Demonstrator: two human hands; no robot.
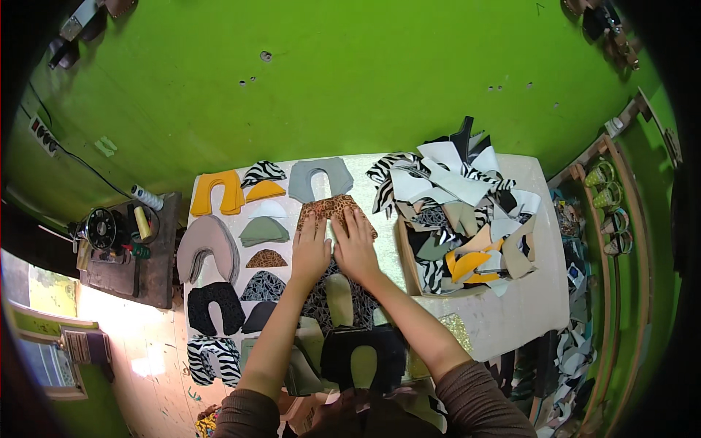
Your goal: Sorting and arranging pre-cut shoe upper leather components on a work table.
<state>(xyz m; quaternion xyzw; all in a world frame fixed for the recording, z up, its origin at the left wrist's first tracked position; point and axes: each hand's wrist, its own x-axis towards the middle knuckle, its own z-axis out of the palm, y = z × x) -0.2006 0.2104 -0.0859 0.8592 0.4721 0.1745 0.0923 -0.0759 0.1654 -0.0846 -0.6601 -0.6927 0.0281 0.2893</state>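
Nearest us, at the lower middle of the frame, black U-shaped pieces (387,354) are lying with their opening toward us, and beyond them a black-and-grey patterned piece (359,303) is continuing the column. At the centre, the leopard-print piece (332,205) is lying under both hands; we are judging that their downward contact is serving to flatten it and line it up. The left hand (312,248) and right hand (355,244) are resting palms down, side by side, fingers straight and slightly parted, closing on nothing; their forearms are slanting inward from the lower edge. How hard they are pressing, we are unable to tell. Left of centre, half-moon pieces (264,230) are forming another column, probably for sorting by shape, while a cardboard box (406,255) at right is holding offcuts apart. Farthest, a grey U-shaped piece (339,175) is lying below the green wall (401,73).
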